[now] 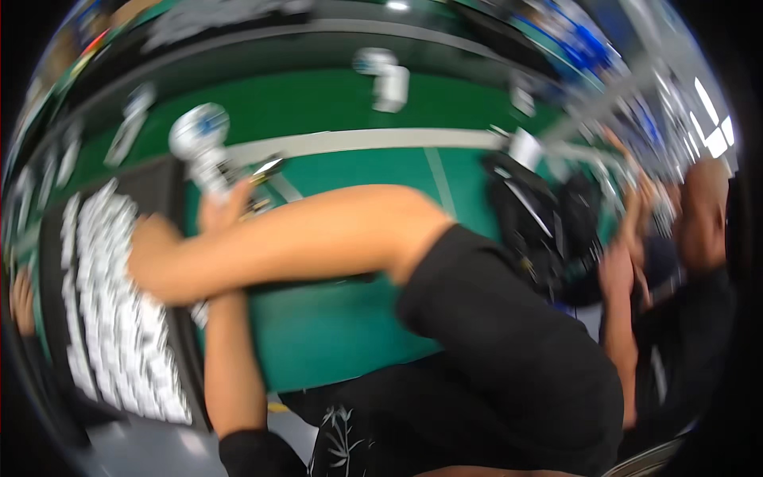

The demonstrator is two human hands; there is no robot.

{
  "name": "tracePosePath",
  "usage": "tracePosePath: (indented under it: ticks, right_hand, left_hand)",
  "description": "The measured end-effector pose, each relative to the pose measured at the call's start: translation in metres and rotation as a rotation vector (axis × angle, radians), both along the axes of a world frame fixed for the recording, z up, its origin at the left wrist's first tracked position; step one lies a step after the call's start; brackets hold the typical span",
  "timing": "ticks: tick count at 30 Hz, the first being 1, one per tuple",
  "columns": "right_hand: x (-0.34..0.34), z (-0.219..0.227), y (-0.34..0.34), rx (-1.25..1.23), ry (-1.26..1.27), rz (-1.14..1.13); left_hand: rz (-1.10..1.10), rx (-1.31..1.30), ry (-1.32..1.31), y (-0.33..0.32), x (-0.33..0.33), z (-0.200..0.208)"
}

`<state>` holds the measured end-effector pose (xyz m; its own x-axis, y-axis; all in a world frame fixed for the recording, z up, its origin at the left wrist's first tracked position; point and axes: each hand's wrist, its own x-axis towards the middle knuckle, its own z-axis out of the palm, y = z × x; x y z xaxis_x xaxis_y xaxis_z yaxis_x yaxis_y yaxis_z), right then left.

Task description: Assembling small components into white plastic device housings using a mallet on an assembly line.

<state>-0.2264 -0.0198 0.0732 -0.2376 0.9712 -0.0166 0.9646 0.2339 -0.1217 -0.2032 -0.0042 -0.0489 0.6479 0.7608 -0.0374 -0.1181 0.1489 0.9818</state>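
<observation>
Nearest, the wearer's black right sleeve (pixel 509 318) leads to a bare right forearm (pixel 310 238), which crosses over the left forearm (pixel 232 350). The right hand (pixel 152 258) is at the white parts (pixel 119 310) laid in rows in a dark tray (pixel 173 199); blur prevents telling whether it grips any. The crossing appears due to the tray's position at left. The left hand (pixel 225 205) is closed around the lower end of a white round-headed unit (pixel 199 133) with a blue centre, presumably to keep the head free. The hands appear apart, near each other.

Surface: green bench top (pixel 334 338); black bag-like items (pixel 517 207) towards its right. Beyond a pale rail (pixel 342 141), a darker green strip (pixel 302 99), possibly a conveyor, bears white pieces (pixel 391 86). Room: co-worker in black (pixel 687 342) at right; another person's hand (pixel 22 302) at far left; grey floor (pixel 147 453); bright lights (pixel 715 141).
</observation>
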Motion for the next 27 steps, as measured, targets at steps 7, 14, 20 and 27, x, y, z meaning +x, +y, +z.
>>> tracePosePath:
  ticks: [7,14,20,27]
  right_hand:
    - [0.000,-0.040,0.055,0.003,-0.460,0.087]
    - [-0.028,-0.091,0.124,0.083,-0.322,-0.084]
    - [-0.015,-0.083,0.113,0.222,0.134,-0.206]
    - [0.044,-0.020,0.029,0.392,0.701,-0.132]
  left_hand:
    - [-0.183,-0.179,0.076,0.010,0.043,-0.013]
    - [-0.243,-0.185,-0.021,-0.012,0.047,0.007]
    - [-0.205,-0.201,-0.102,-0.016,0.033,0.019]
    - [-0.141,-0.240,-0.226,-0.031,0.025,0.035]
